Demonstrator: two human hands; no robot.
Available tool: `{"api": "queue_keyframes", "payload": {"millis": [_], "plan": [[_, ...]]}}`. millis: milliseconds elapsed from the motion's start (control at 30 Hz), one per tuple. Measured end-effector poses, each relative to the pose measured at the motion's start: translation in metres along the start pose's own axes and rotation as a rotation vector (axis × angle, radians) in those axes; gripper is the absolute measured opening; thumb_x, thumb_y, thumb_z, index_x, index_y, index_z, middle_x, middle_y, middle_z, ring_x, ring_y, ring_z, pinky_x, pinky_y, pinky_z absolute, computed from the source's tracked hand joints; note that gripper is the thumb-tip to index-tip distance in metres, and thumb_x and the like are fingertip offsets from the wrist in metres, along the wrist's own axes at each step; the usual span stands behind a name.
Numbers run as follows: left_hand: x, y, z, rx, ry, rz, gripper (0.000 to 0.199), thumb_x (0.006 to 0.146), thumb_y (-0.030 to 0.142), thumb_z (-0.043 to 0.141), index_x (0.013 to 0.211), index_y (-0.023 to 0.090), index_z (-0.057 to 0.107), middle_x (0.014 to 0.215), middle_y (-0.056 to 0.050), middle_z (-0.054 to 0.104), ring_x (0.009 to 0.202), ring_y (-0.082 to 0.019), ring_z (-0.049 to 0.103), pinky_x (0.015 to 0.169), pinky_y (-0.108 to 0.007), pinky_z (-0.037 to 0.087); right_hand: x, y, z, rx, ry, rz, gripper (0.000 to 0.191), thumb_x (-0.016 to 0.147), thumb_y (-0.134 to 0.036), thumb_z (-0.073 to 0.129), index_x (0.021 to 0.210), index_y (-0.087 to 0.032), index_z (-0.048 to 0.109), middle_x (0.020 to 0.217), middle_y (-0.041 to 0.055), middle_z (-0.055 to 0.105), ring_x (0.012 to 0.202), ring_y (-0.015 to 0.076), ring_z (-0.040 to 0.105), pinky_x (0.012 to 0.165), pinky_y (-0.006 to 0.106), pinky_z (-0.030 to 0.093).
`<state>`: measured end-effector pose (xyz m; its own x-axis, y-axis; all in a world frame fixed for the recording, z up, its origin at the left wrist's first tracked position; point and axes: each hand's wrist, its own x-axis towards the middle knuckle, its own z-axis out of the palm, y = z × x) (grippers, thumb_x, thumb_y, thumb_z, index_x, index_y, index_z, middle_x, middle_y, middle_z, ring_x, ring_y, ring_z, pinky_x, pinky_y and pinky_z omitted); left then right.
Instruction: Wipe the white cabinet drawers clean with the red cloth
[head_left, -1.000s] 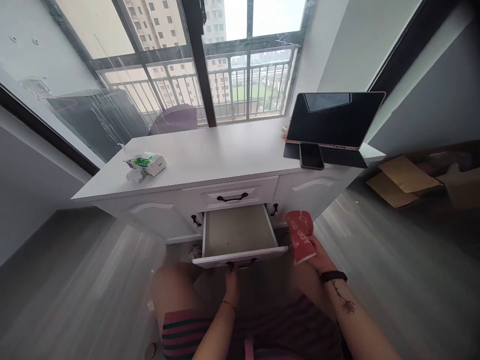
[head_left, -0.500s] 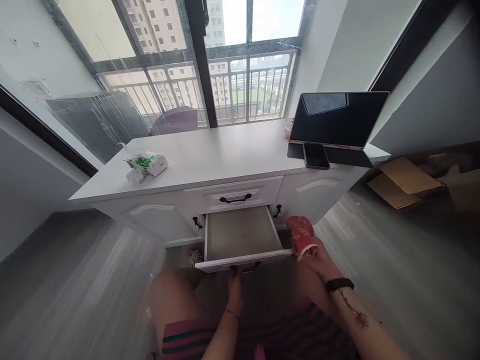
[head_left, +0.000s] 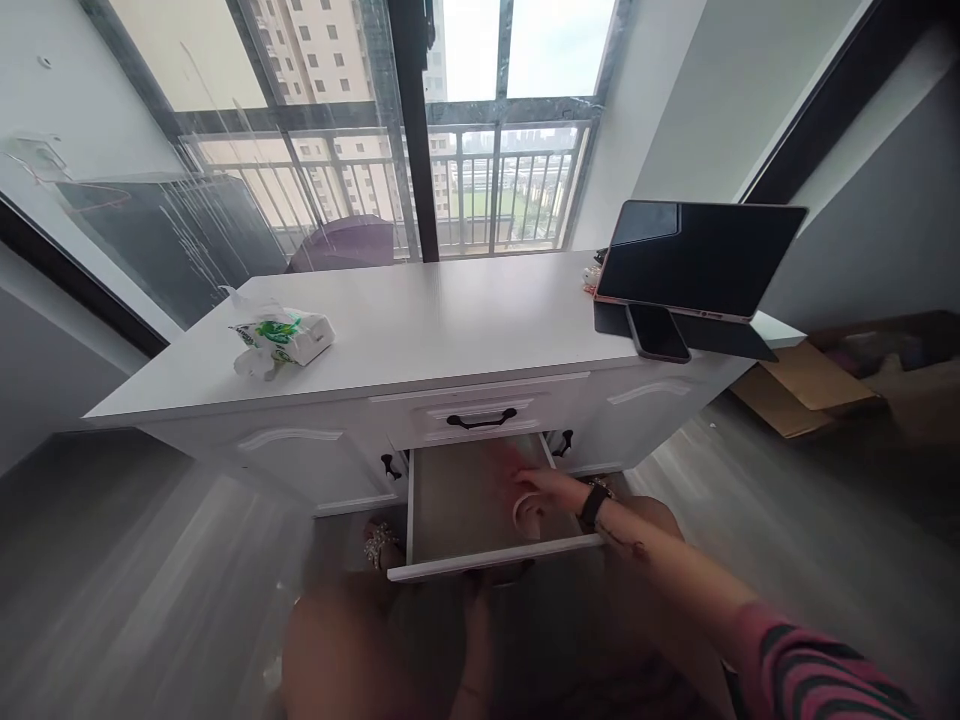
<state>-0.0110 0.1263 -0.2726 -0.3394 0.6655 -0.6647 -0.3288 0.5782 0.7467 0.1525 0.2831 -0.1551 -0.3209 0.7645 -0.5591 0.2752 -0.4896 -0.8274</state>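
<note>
My right hand (head_left: 553, 486) reaches inside the pulled-out lower drawer (head_left: 454, 510), toward its right side. Its fingers are closed on a soft red, boot-shaped item with a pale-edged opening (head_left: 529, 514), which motion blurs; its exact kind is unclear. The item is low over the drawer floor; whether it touches I cannot tell. My left hand (head_left: 478, 592) is at the middle of the drawer front, its fingers curled at the dark handle and mostly hidden in shadow. Above, the upper drawer (head_left: 409, 415) is closed.
A tissue pack (head_left: 289, 338) lies on the left of the white cabinet top (head_left: 442, 320). At its right stand a tablet (head_left: 701, 260) and a phone (head_left: 658, 333). Cabinet doors flank the drawers. A cardboard box (head_left: 814, 380) sits on the floor at the right.
My right hand has moved left with the red item, from beside the drawer's right corner to inside the drawer. My left hand has stayed at the drawer front. The view has shifted slightly.
</note>
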Motion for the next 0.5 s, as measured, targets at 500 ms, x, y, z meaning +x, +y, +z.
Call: {"api": "queue_keyframes", "payload": {"millis": [500], "plan": [[0.006,0.032,-0.009,0.04,-0.038,0.097,0.026,0.089,0.033,0.055,0.114,0.026,0.059,0.122,-0.008,0.059,0.105,-0.022,0.058,0.084,-0.041,0.052,0.056,0.059,-0.003,-0.797,0.088,-0.195,0.008,0.057,-0.017,0.076,0.054,-0.021,0.07,0.068,0.0067,0.068,0.07,0.021,0.061,0.072,0.031,0.044]]}}
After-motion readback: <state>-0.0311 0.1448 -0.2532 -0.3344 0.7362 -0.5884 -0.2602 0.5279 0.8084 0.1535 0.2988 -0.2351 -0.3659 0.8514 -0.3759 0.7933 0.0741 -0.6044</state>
